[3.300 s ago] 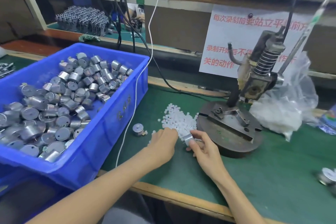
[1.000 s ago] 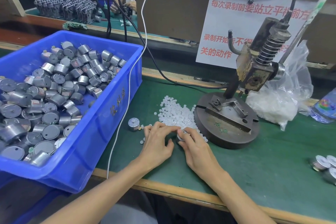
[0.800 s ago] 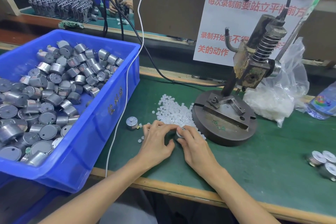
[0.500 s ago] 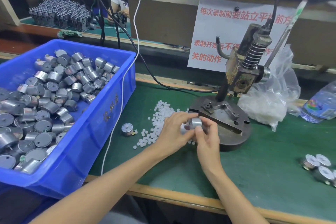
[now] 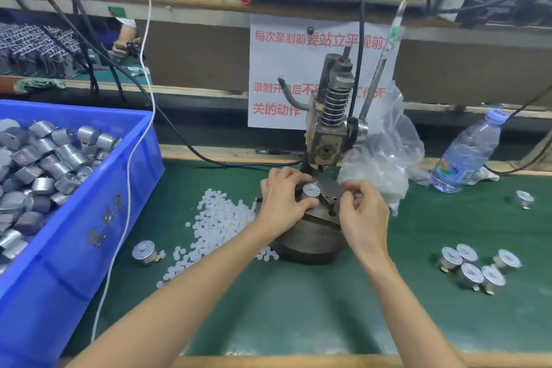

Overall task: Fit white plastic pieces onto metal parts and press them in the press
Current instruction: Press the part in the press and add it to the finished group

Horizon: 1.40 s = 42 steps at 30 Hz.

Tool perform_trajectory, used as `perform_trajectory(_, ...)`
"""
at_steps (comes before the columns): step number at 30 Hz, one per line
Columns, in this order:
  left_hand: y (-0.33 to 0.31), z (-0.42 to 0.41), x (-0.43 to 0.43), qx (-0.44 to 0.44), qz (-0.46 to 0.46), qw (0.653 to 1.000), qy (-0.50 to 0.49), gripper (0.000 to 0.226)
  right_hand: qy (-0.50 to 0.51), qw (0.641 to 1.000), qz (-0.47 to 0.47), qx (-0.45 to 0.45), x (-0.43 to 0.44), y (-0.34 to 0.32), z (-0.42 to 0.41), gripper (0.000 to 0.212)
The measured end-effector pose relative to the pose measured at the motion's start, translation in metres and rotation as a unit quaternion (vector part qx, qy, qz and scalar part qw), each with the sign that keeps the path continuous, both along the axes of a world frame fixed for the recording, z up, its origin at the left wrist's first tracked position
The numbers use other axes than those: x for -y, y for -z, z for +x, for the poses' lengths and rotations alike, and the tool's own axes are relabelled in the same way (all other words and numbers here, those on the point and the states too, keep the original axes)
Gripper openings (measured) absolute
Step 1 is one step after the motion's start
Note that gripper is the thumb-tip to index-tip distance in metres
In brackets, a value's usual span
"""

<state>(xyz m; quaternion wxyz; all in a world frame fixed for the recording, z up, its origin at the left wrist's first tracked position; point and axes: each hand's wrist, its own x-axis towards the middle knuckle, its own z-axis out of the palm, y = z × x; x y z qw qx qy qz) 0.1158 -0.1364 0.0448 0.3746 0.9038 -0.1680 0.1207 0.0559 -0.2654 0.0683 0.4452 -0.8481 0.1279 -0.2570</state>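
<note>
A round metal part (image 5: 311, 190) with a white face sits on the press's round base (image 5: 310, 236), under the press head (image 5: 327, 140). My left hand (image 5: 282, 199) grips this part from the left, fingers curled round it. My right hand (image 5: 363, 213) hovers just right of it over the base, fingers loosely curled, holding nothing that I can see. A heap of small white plastic pieces (image 5: 215, 221) lies on the green mat left of the press. One loose metal part (image 5: 145, 252) lies near the heap.
A blue crate (image 5: 98, 236) full of metal parts fills the left side, with a white cable (image 5: 128, 176) across its corner. Several metal parts with white faces (image 5: 475, 267) lie at right. A plastic bag (image 5: 385, 158), a water bottle (image 5: 466, 155) and the press lever (image 5: 382, 60) stand behind.
Both hands lifted the metal part from the mat beside the white pieces up onto the press base. My right hand has come off the part and moved right.
</note>
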Motion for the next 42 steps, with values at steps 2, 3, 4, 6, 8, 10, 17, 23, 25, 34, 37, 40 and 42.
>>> perform_trajectory(2,0.001,0.002,-0.002,-0.011,-0.017,1.000,-0.023,0.038,0.015,0.998,0.023,0.058,0.008,-0.020,0.008,0.019)
perform_trajectory(3,0.001,0.003,-0.003,-0.013,-0.016,0.999,-0.023,0.036,0.020,0.994,0.030,0.101,0.010,-0.034,0.013,0.020)
perform_trajectory(4,0.001,0.004,-0.004,-0.011,-0.010,1.000,-0.022,0.034,0.023,0.988,0.029,0.150,0.012,-0.049,0.018,0.020)
perform_trajectory(6,0.001,0.005,-0.003,-0.004,0.006,1.000,-0.023,0.033,0.030,0.971,0.014,0.238,0.013,-0.080,0.032,0.020)
perform_trajectory(8,0.002,0.005,-0.003,0.002,0.014,1.000,-0.027,0.033,0.032,0.966,0.010,0.255,0.013,-0.110,0.052,0.026)
perform_trajectory(10,0.002,0.004,-0.002,0.003,0.021,0.999,-0.031,0.035,0.013,0.980,0.041,0.194,0.013,-0.135,0.072,0.037)
perform_trajectory(17,0.001,0.003,0.000,0.007,0.044,0.998,-0.039,0.039,0.017,0.969,0.078,0.234,0.013,-0.148,0.071,0.016)
perform_trajectory(23,0.002,0.003,0.000,0.011,0.041,0.998,-0.039,0.043,-0.024,0.908,0.166,0.383,-0.004,-0.097,0.025,0.027)
perform_trajectory(25,0.002,0.004,0.000,0.010,0.042,0.998,-0.039,0.042,-0.043,0.903,0.171,0.392,-0.005,-0.090,0.022,0.025)
perform_trajectory(34,0.000,-0.001,0.001,0.015,0.047,0.998,-0.046,0.041,-0.045,0.925,0.177,0.333,-0.004,-0.105,0.040,0.014)
perform_trajectory(37,-0.001,-0.003,0.002,0.017,0.045,0.997,-0.057,0.040,-0.111,0.953,0.180,0.218,0.006,-0.114,0.052,0.043)
perform_trajectory(40,0.001,-0.009,0.001,0.037,0.033,0.997,-0.064,0.039,-0.092,0.968,0.139,0.186,0.013,-0.091,0.040,0.040)
perform_trajectory(42,0.001,-0.019,0.005,0.065,0.003,0.997,-0.046,0.037,-0.073,0.979,0.095,0.167,0.022,-0.063,0.024,0.018)
